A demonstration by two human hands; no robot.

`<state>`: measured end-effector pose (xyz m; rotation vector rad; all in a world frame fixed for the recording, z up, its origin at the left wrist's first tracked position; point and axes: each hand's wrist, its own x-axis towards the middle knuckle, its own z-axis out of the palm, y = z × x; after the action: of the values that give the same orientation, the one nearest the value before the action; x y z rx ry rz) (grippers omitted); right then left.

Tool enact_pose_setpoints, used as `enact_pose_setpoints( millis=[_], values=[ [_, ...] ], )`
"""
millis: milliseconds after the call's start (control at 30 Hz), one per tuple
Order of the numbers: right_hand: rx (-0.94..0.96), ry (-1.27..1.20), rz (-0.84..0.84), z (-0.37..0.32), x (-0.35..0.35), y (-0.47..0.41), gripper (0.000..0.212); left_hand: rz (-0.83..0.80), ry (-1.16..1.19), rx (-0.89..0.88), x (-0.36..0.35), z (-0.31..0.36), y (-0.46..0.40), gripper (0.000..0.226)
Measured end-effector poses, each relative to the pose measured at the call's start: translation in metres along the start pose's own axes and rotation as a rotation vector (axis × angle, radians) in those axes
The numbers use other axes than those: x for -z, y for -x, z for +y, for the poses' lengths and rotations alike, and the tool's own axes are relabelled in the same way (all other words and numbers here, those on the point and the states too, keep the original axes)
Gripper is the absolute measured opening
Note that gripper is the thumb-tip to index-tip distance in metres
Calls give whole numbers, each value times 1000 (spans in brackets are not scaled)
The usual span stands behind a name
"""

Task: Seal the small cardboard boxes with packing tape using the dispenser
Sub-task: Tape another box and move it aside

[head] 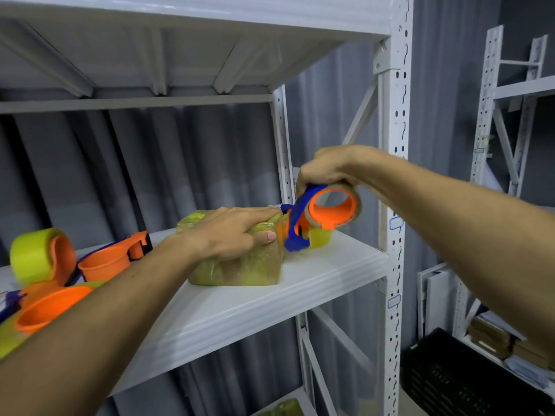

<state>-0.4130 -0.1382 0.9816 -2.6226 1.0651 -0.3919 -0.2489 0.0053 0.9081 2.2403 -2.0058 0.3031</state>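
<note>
White metal shelving stands against a grey corrugated wall, and the box I am working on sits on its middle shelf, towards the right-hand end. That box is small and already wrapped in glossy yellowish tape. My left hand lies flat over the top of the box, fingers stretched out straight along the lid towards its right edge, thumb down against the near side. My right hand is just to the right of the box and a little above it, fingers curled round the tape dispenser, gripping it from above. Its blue frame and orange hub carry a roll of clear tape, and the blue front end touches the right end of the box. Left of the box, on the same shelf, lie three spare dispensers, orange with yellow-green rolls, partly behind my left forearm. Further right of the box, well apart, a second rack holds brown parcels low down, with a black crate beside it.
</note>
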Motion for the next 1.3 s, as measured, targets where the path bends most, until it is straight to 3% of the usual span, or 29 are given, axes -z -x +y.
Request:
enact_pose_setpoints(
  millis=[133,267,400,600,767,967,1133,1300],
  values=[
    [7,64,-36,-1,-37,-11,24,14,15,27,-5,-4,3,56],
    [-37,27,-8,9,-30,-14,27,28,27,32,-4,-5,2,55],
    [-63,-44,37,18,-19,-11,25,60,71,49,2,3,-3,39],
    [-68,-105,88,29,-7,-4,25,295,111,244,-3,29,-30,37],
    [-75,-182,109,39,-4,0,24,366,48,282,-11,46,-44,9],
    [-40,-287,126,48,4,7,19,400,17,258,-19,39,-40,32],
    [-35,-338,147,48,15,12,22,477,86,243,-23,34,-35,18],
    [-9,-351,163,53,24,18,25,353,319,244,-10,15,-19,27]
  ],
)
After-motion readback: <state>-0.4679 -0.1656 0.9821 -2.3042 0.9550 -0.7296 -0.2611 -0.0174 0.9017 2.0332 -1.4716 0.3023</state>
